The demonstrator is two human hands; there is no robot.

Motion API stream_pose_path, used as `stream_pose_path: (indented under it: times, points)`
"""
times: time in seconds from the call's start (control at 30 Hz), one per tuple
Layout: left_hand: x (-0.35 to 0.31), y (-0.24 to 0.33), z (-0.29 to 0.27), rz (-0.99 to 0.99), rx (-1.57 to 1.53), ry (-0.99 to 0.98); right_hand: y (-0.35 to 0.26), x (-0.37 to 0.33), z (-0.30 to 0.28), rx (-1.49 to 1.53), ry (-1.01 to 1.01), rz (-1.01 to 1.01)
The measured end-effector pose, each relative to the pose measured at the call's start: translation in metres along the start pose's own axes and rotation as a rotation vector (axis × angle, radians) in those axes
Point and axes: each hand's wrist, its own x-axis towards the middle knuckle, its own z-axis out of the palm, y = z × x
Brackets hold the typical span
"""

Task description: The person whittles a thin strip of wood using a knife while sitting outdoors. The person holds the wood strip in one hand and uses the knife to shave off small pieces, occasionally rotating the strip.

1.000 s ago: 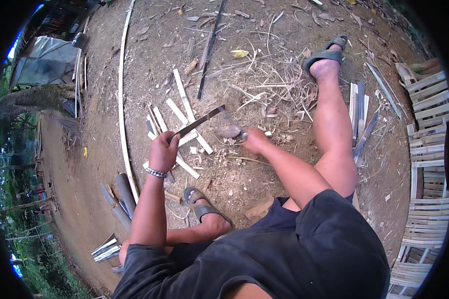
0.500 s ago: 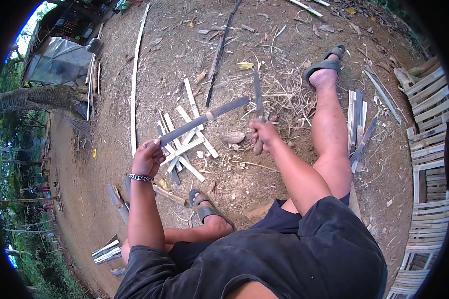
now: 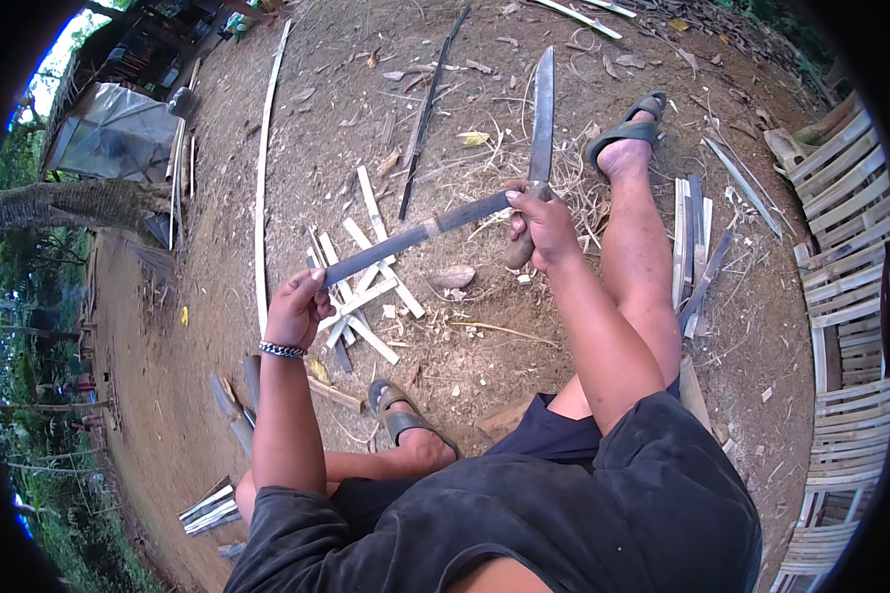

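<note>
Between my hands stretches a dark, flat bamboo strip with a paler node near its middle. My left hand, wearing a chain bracelet, pinches its near left end. My right hand is closed round the wooden handle of a machete, whose long blade points up and away from me. The thumb of that hand also touches the strip's far right end. Below the strip, several pale split bamboo pieces lie crossed in a loose pile on the dirt.
Fibre shavings litter the ground ahead. My sandalled feet flank the work spot. More strips lie beside my right leg, and a bundle lies at lower left. A slatted bamboo panel stands at right; long poles lie farther off.
My right hand has moved up and right to the strip's far end, its thumb now on it. The machete blade has swung to a clearer, upright view.
</note>
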Motion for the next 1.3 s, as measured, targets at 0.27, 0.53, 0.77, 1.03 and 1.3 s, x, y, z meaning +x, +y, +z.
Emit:
stream_pose_path:
  times: [0.27, 0.53, 0.77, 1.03, 1.3]
  points:
    - [-0.005, 0.002, 0.01, 0.07, 0.137, 0.036, -0.007, 0.003, 0.003, -0.011, 0.04, -0.031]
    - [0.001, -0.01, -0.003, -0.017, 0.185, -0.005, -0.008, 0.004, 0.004, 0.026, 0.044, -0.033]
    - [0.004, -0.018, 0.038, 0.002, 1.04, -0.144, -0.016, 0.001, 0.013, -0.04, -0.005, -0.07]
    - [0.023, -0.019, 0.18, 0.378, 0.505, -0.144, -0.017, -0.022, 0.043, -0.197, -0.113, -0.055]
    - [0.019, -0.014, 0.181, 0.169, 0.084, -0.326, -0.027, -0.034, 0.047, -0.046, -0.196, 0.05]
